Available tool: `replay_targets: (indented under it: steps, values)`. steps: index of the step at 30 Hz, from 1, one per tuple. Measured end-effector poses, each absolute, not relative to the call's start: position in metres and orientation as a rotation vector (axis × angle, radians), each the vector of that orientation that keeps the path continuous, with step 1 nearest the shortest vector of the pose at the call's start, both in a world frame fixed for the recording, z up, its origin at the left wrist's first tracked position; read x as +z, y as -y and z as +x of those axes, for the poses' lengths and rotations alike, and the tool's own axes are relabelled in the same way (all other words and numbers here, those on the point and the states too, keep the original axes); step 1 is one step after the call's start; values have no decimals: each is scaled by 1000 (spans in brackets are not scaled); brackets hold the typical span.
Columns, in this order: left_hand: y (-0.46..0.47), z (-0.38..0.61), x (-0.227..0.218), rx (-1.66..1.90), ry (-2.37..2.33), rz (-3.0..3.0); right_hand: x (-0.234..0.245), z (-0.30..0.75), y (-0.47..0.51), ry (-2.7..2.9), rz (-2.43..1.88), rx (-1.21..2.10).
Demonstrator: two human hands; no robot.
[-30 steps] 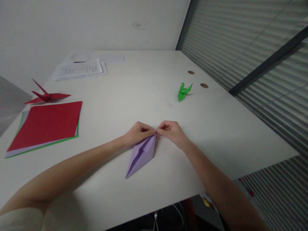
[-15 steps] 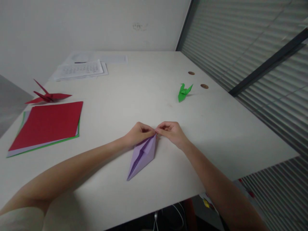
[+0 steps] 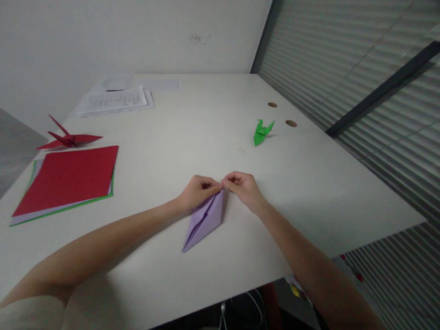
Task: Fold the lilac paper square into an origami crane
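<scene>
A folded sheet of purple origami paper [image 3: 208, 219], long and diamond-shaped, points toward me with a crease running down its middle. My left hand [image 3: 201, 189] is closed on its far tip and covers part of the upper left edge. At that same tip, my right hand [image 3: 241, 187] pinches with thumb and forefinger, the fingertips of both hands touching or nearly so. The very end of the tip is hidden by the fingers.
At left lies a stack of coloured paper [image 3: 68, 181], red on top, with a red paper crane [image 3: 70, 140] behind it. A small green paper crane [image 3: 262, 133] stands at right on the white table [image 3: 213, 123]. Written sheets [image 3: 113, 100] lie far left.
The purple paper's near point has shifted slightly away from me, and its middle fold looks narrower. Both hands keep their pinch at the far tip.
</scene>
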State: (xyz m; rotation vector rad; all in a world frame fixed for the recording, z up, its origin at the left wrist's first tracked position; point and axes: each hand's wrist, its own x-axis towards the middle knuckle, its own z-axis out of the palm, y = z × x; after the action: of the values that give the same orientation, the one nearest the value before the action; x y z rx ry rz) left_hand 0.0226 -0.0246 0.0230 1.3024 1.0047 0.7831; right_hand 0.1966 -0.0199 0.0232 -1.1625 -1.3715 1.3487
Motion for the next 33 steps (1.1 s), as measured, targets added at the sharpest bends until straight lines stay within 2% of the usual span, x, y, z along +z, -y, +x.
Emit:
replay_targets:
  steps: [8, 17, 21, 24, 29, 33]
  values:
    - [27, 22, 32, 654, -939, 1094, 29, 199, 19, 1376, -1182, 1294]
    - [25, 20, 19, 754, -1012, 1480, 26, 201, 16, 1443, -1191, 1315]
    - [27, 17, 21, 969, -1034, 1996, 17, 212, 5, 1504, -1302, 1083]
    - [34, 16, 20, 792, -820, 2381, 11, 220, 0, 1617, -1405, 882]
    - [44, 19, 10, 511, -712, 2655, 6, 224, 0, 1850, -1787, 440]
    - [45, 20, 7, 399, -717, 2725, 5, 228, -1, 1891, -1903, 379]
